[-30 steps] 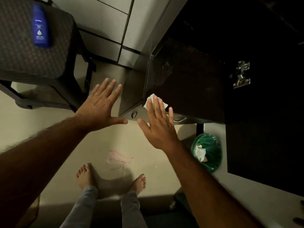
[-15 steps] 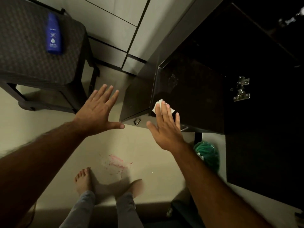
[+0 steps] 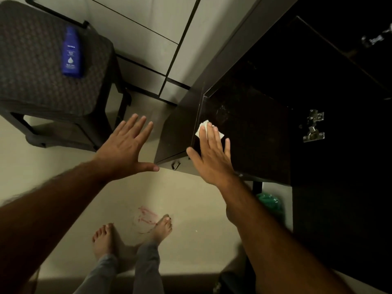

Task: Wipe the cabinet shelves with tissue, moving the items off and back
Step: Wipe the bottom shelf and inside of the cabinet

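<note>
Tissue [image 3: 203, 129], white and folded small, lies flat on the dark cabinet shelf [image 3: 254, 132] at its near left corner, right against the cabinet's left side wall [image 3: 180, 124]. Most of it is covered, so I cannot tell its long axis for sure; the visible corners peek out to the left and right of the fingertips. The right hand [image 3: 212, 158] presses it down with straight, slightly spread fingers pointing away from the person into the cabinet, thumb splayed out to the left over the shelf's front edge. Nothing is gripped; the palm and fingers just lie on top.

The left hand [image 3: 125, 149] hovers over the floor beside the cabinet, fingers straight and fanned, thumb stretched towards the right hand, holding nothing.

To the right of the tissue the shelf runs bare and dark as far as the hinge [image 3: 314, 126] on the open door side. A blue lotion bottle [image 3: 71, 53] lies on the woven stool [image 3: 38, 66] well to the left, cap end pointing away. Bare feet [image 3: 131, 234] stand on the pale floor [image 3: 191, 209] below, near a reddish smear [image 3: 146, 216]. A green bin bag [image 3: 271, 203] shows under the shelf, behind the right forearm.
</note>
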`<state>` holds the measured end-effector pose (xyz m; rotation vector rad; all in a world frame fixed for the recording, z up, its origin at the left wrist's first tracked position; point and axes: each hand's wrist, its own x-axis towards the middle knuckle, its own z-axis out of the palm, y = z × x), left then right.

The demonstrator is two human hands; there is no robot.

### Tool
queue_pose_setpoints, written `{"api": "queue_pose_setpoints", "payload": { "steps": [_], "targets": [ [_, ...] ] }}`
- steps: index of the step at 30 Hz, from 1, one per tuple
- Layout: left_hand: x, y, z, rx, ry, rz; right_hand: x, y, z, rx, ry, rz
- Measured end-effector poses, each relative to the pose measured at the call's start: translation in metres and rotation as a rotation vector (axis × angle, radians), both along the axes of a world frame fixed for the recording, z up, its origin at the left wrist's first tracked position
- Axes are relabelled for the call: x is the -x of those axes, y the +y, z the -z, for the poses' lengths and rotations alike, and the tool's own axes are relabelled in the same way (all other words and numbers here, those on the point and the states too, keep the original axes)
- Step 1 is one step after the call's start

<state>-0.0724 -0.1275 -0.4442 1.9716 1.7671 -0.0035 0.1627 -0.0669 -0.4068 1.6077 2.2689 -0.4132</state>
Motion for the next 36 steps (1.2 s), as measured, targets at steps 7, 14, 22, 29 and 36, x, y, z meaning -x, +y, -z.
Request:
{"api": "queue_pose_setpoints", "payload": {
  "steps": [7, 14, 22, 29, 36],
  "targets": [
    [-0.005, 0.011, -0.001, -0.022, 0.024, -0.019, 0.044, 0.067, 0.012, -0.032, 0.031, 0.093],
    [-0.016, 0.022, -0.013, -0.034, 0.024, -0.049, 0.002, 0.035, 0.004, -0.052, 0.094, -0.032],
    [-0.029, 0.033, -0.016, -0.058, 0.029, -0.086, 0.008, 0.096, 0.004, 0.005, 0.059, 0.131],
    [-0.058, 0.057, -0.027, -0.059, 0.029, -0.059, -0.053, 0.054, 0.000, 0.003, 0.065, -0.040],
    [-0.084, 0.070, -0.025, -0.066, 0.021, -0.033, -0.028, 0.135, 0.005, 0.031, 0.064, 0.097]
  ]
}}
